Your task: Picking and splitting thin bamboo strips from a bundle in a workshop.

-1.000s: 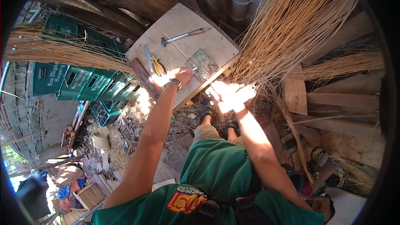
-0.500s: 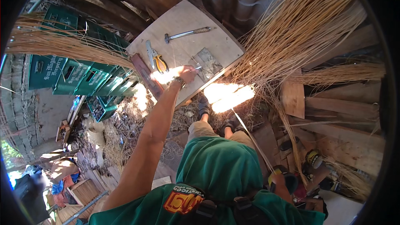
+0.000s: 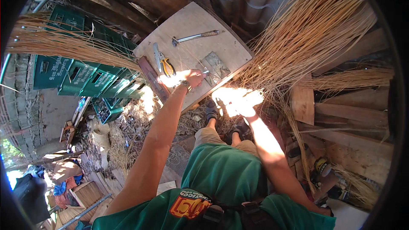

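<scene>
My left hand (image 3: 194, 77), with a watch at the wrist, rests on the small wooden table (image 3: 194, 21). Its fingers are closed on a small shiny metal piece (image 3: 206, 72) beside a thin grey plate (image 3: 218, 64). My right hand (image 3: 243, 109) reaches into a glaring patch of sunlight just off the table's near edge. Glare washes out its fingers and anything in them. Pliers with yellow-and-black handles (image 3: 168, 66) lie left of my left hand, against a grey-bladed tool (image 3: 157, 53). A hammer (image 3: 195, 37) lies farther back on the tabletop.
Long cane strips (image 3: 315, 29) fan out at the right, and another bundle (image 3: 72, 44) lies across green crates (image 3: 81, 76) at the left. A reddish-brown bar (image 3: 151, 76) runs along the table's left edge. Shavings (image 3: 123, 144) litter the ground; boards (image 3: 353, 115) stand at the right.
My right hand has moved from low at my right side forward into the bright patch by the table. The pale strip leading to it no longer shows. My left hand stays in place.
</scene>
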Demonstrator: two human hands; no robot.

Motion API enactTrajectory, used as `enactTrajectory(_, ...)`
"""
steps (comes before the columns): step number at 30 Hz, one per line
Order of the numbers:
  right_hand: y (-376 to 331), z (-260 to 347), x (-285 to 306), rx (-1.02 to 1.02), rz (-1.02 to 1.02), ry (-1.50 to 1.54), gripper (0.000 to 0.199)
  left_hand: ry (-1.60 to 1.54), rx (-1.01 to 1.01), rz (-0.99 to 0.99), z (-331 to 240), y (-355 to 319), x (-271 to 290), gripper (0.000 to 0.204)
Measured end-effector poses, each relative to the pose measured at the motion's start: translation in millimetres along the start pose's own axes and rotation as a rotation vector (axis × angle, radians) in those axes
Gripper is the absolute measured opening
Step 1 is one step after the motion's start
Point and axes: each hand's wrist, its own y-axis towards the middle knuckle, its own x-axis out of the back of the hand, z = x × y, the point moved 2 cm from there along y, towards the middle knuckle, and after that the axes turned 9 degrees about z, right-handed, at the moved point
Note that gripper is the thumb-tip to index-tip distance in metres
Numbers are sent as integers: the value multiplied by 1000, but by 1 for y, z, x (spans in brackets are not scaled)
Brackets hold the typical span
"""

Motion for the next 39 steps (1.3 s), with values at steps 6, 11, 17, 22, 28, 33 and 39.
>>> enactTrajectory(6,8,48,-23,151,-417,-580,17,-49,47,-14,3,-6,-1,32)
enactTrajectory(11,-280,-12,-23,-1022,46,-500,37,-131,59,-24,21,-20,5,31)
enactTrajectory(17,-625,125,0,-1690,103,-415,40,-127,36,8,2,-12,5,30)
enactTrajectory(22,-592,113,0,-2155,185,-350,39,-52,-2,-6,0,-8,-1,31)
enactTrajectory(28,-589,109,14,-1847,229,-467,36,-78,23,-65,28,4,-14,34)
enactTrajectory(33,-622,96,22,-1615,323,-540,40,-11,59,-77,5,-4,-5,36)
enactTrajectory(39,-597,4,-5,-1221,47,-607,26,89,86,-387,15,-40,-27,49)
